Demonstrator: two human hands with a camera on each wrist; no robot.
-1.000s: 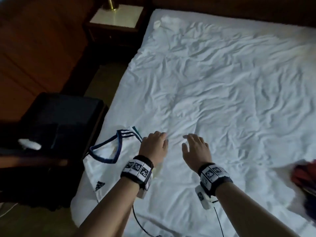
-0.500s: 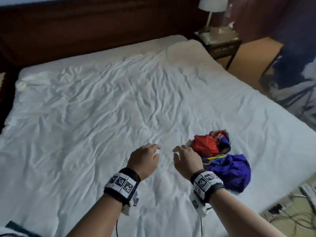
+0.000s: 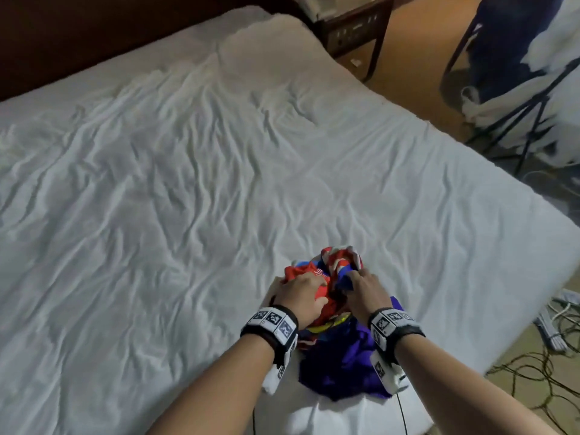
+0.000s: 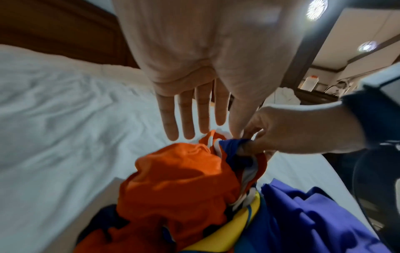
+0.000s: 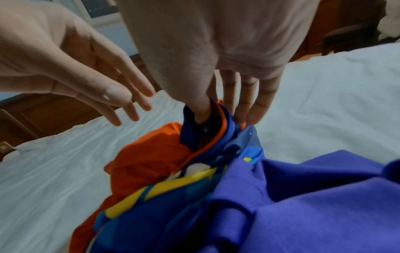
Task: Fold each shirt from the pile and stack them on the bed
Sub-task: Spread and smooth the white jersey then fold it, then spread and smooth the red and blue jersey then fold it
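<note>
A crumpled pile of shirts lies near the front edge of the white bed [image 3: 188, 183]. An orange-red shirt [image 3: 296, 273] with blue and white trim is on top, and a purple shirt [image 3: 345, 365] lies closer to me. My left hand [image 3: 301, 293] hovers over the orange shirt [image 4: 179, 179] with fingers [image 4: 188, 119] straight and holds nothing. My right hand [image 3: 361, 287] pinches a blue, orange-edged fold [image 5: 207, 135] at the top of the pile, with the thumb tucked inside and the fingers [image 5: 249, 102] behind it.
A dark nightstand [image 3: 351, 29] stands past the bed's far right corner. A metal rack with dark and white cloth [image 3: 518, 58] is on the right. Cables [image 3: 549, 356] lie on the floor beside the bed's right edge.
The view swung right, away from a white jersey on the bed's left side. Both hands moved to the coloured pile, and the right hand took hold of the blue fold.
</note>
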